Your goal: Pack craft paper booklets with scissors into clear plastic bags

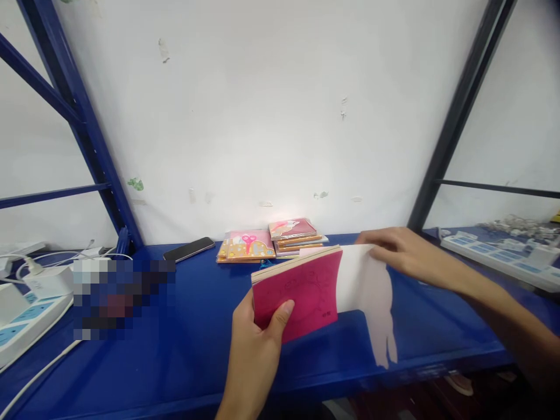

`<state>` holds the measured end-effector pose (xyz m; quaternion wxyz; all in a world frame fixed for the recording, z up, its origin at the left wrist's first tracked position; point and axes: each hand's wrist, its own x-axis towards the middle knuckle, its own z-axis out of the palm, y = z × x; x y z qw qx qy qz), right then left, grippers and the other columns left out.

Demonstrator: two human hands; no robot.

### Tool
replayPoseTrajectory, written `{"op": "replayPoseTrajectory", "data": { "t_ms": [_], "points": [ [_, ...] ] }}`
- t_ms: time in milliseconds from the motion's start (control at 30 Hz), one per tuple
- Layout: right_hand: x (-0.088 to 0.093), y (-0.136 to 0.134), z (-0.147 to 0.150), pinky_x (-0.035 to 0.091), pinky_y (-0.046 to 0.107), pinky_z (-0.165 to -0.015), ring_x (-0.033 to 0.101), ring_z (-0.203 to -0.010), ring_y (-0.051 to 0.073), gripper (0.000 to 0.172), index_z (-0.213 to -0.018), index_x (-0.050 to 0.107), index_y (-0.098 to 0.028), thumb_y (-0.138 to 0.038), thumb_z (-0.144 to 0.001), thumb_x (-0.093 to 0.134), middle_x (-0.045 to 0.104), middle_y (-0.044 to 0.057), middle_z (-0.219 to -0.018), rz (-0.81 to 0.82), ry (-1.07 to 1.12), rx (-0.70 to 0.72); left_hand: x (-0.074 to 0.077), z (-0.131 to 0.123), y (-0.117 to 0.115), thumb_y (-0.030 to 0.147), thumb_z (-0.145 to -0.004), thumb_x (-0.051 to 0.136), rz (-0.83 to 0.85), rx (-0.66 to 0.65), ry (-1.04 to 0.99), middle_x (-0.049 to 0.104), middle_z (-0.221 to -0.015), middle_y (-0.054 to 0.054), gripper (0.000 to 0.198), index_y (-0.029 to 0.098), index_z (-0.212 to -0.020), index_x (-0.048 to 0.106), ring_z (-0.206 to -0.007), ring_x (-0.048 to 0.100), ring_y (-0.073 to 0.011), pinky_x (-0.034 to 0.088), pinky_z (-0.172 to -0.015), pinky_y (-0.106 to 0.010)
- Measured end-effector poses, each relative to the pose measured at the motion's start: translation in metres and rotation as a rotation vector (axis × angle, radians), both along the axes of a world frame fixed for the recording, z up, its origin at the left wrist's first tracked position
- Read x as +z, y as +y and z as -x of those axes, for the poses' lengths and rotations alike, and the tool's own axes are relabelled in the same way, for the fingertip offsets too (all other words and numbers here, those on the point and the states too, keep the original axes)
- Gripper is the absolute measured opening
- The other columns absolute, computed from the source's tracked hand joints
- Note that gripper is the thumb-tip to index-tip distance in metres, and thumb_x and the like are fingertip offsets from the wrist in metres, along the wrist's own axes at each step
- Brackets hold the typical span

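Note:
My left hand point(258, 335) grips a pink-covered booklet point(306, 291) at its lower left corner, thumb on the cover, and holds it above the blue shelf point(201, 326). My right hand point(405, 254) pinches the top edge of a white sheet point(367, 291) that sticks out of the booklet's right side. A long shape is cut from the sheet's lower edge. Behind the booklet, small stacks of coloured booklets point(271, 242) lie against the wall.
A dark phone point(189, 249) lies on the shelf left of the stacks. White power strips with plugs and cables sit at the far left point(26, 309) and far right point(503, 256). Blue and dark shelf posts point(83, 128) rise on both sides.

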<state>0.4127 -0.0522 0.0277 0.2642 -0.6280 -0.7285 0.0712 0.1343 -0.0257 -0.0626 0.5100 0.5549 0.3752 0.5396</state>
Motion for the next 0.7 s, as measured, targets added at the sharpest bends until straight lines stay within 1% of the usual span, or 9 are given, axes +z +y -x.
{"op": "replayPoseTrajectory", "data": {
  "t_ms": [167,233,300,367,467,533,567,633,700],
  "points": [
    [-0.017,0.002,0.004,0.048,0.032,-0.065,0.063,-0.078,0.024,0.028,-0.086,0.075,-0.023,-0.039,-0.092,0.052,0.073,0.004,-0.086,0.071,0.094,0.096,-0.016,0.002,0.014,0.041,-0.078,0.079,-0.037,0.014,0.064,0.080,-0.105,-0.012,0.041,0.015,-0.109,0.074,-0.098,0.075,-0.0305,0.059,-0.090,-0.041],
    [-0.020,0.003,0.006,0.046,0.030,-0.059,0.062,-0.073,0.021,0.032,-0.092,0.074,-0.024,-0.044,-0.096,0.050,0.072,0.004,-0.090,0.132,0.149,0.127,-0.021,0.002,0.017,0.042,-0.078,0.079,-0.039,0.002,0.086,0.079,-0.106,-0.013,0.043,0.014,-0.111,0.073,-0.098,0.075,-0.0310,0.058,-0.092,-0.043],
    [-0.024,0.003,0.007,0.045,0.029,-0.054,0.060,-0.069,0.019,0.037,-0.103,0.074,-0.025,-0.052,-0.098,0.050,0.071,0.004,-0.094,0.192,0.228,0.171,-0.024,0.002,0.019,0.042,-0.079,0.079,-0.011,-0.055,0.074,0.079,-0.108,-0.013,0.042,0.014,-0.110,0.072,-0.099,0.075,-0.0305,0.058,-0.091,-0.042],
    [-0.032,0.003,0.006,0.047,0.028,-0.055,0.059,-0.067,0.017,0.047,-0.114,0.073,-0.024,-0.060,-0.099,0.046,0.070,0.005,-0.093,0.227,0.354,0.245,-0.025,0.001,0.019,0.041,-0.080,0.078,0.021,-0.116,0.042,0.079,-0.110,-0.012,0.040,0.015,-0.109,0.072,-0.100,0.075,-0.0294,0.059,-0.090,-0.040],
    [-0.052,0.003,0.001,0.050,0.028,-0.058,0.062,-0.077,0.020,0.070,-0.127,0.068,-0.022,-0.073,-0.098,0.030,0.069,0.009,-0.096,0.291,0.621,0.368,-0.023,0.000,0.017,0.040,-0.079,0.079,0.044,-0.160,0.006,0.079,-0.111,-0.011,0.040,0.015,-0.109,0.072,-0.101,0.075,-0.0289,0.059,-0.088,-0.038],
    [-0.069,0.002,0.001,0.052,0.027,-0.059,0.064,-0.086,0.022,0.075,-0.136,0.062,-0.022,-0.078,-0.093,0.038,0.070,0.011,-0.105,0.350,0.709,0.424,-0.022,-0.001,0.016,0.041,-0.077,0.081,0.056,-0.163,-0.002,0.080,-0.109,-0.011,0.042,0.015,-0.108,0.072,-0.099,0.075,-0.0296,0.060,-0.086,-0.038],
    [-0.078,0.001,0.003,0.054,0.028,-0.062,0.066,-0.091,0.023,0.073,-0.138,0.060,-0.022,-0.076,-0.090,0.050,0.070,0.011,-0.110,0.364,0.702,0.431,-0.022,-0.002,0.015,0.041,-0.076,0.081,0.057,-0.161,0.001,0.080,-0.108,-0.011,0.042,0.015,-0.107,0.072,-0.098,0.075,-0.0300,0.060,-0.085,-0.038],
    [-0.093,0.001,0.012,0.058,0.035,-0.077,0.068,-0.100,0.026,0.065,-0.133,0.063,-0.022,-0.062,-0.083,0.071,0.072,0.010,-0.117,0.352,0.662,0.390,-0.023,-0.005,0.014,0.042,-0.075,0.081,0.046,-0.151,0.024,0.080,-0.106,-0.011,0.042,0.015,-0.106,0.073,-0.096,0.075,-0.0307,0.060,-0.085,-0.039],
    [-0.101,0.001,0.025,0.056,0.044,-0.094,0.068,-0.109,0.030,0.051,-0.121,0.070,-0.021,-0.052,-0.082,0.077,0.074,0.008,-0.120,0.315,0.680,0.315,-0.024,-0.009,0.013,0.043,-0.075,0.080,0.023,-0.126,0.057,0.080,-0.103,-0.011,0.044,0.015,-0.108,0.073,-0.093,0.075,-0.0308,0.059,-0.085,-0.040]
  ]
}}
